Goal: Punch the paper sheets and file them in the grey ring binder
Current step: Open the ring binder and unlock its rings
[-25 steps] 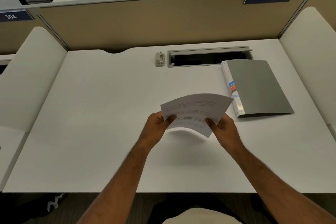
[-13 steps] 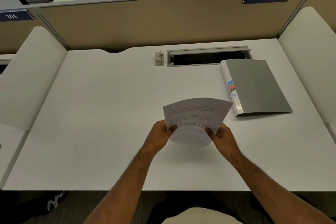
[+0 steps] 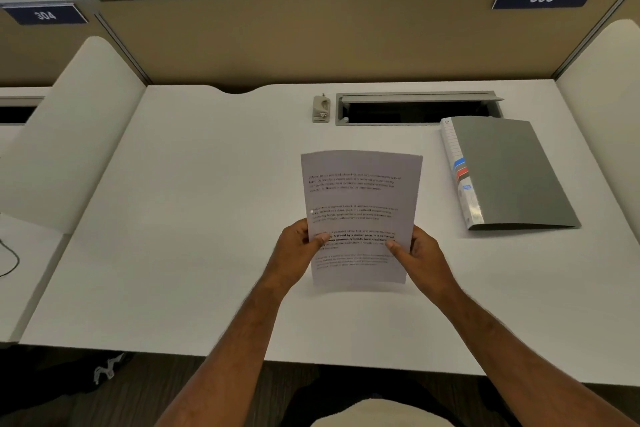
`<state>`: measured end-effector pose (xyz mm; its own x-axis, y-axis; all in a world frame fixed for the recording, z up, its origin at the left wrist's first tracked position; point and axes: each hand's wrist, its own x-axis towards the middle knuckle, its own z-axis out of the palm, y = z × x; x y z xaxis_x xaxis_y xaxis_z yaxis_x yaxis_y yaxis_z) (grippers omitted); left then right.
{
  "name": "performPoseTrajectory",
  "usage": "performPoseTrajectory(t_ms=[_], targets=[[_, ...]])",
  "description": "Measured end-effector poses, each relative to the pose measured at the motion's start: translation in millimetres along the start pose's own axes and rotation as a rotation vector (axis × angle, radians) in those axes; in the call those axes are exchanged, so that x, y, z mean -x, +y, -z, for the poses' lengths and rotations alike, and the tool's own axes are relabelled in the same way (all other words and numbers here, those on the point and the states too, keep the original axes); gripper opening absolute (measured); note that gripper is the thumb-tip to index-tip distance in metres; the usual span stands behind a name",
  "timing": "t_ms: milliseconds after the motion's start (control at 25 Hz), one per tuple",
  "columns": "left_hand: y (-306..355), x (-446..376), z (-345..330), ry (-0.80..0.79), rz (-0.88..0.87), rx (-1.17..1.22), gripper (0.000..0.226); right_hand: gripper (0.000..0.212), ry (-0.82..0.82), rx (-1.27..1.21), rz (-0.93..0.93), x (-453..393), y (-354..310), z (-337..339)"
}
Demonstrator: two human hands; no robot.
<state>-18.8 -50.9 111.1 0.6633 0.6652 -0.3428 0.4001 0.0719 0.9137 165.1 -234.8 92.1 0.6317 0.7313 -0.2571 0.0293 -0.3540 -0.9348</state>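
I hold the printed paper sheets (image 3: pixel 360 198) upright in portrait over the middle of the white desk (image 3: pixel 194 204). My left hand (image 3: pixel 294 250) grips their lower left edge and my right hand (image 3: pixel 420 253) grips the lower right edge, thumbs on the printed face. The grey ring binder (image 3: pixel 509 173) lies closed on the desk to the right of the sheets, its labelled spine facing them. A small grey hole punch (image 3: pixel 321 109) stands at the back of the desk, beyond the sheets and slightly left.
A grey cable tray slot (image 3: pixel 415 109) is open at the back of the desk between punch and binder. White side dividers (image 3: pixel 69 135) flank the desk, and a tan partition (image 3: pixel 311 35) closes the back. A cable (image 3: pixel 10 256) lies on the neighbouring desk at left.
The sheets were tilted and curled sideways; both hands have turned them into an upright portrait position, squared and facing me. Binder and punch have not moved.
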Motion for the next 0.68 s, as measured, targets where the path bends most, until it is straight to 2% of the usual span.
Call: performPoseTrajectory(t_ms=[240, 440, 680], targets=[[-17.4, 0.0, 43.1, 0.076, 0.043, 0.064, 0.026, 0.029, -0.068, -0.071, -0.059, -14.6, -10.3, -47.2], [-38.6, 0.5, 89.0, 0.161, 0.085, 0.0, 0.039, 0.033, -0.221, -0.098, -0.136, -26.7, -21.7, -92.5], [-62.0, -2.6, 148.4, 0.235, 0.124, -0.03, 0.038, 0.032, -0.357, -0.067, -0.252, -46.7, -30.3, -150.2]])
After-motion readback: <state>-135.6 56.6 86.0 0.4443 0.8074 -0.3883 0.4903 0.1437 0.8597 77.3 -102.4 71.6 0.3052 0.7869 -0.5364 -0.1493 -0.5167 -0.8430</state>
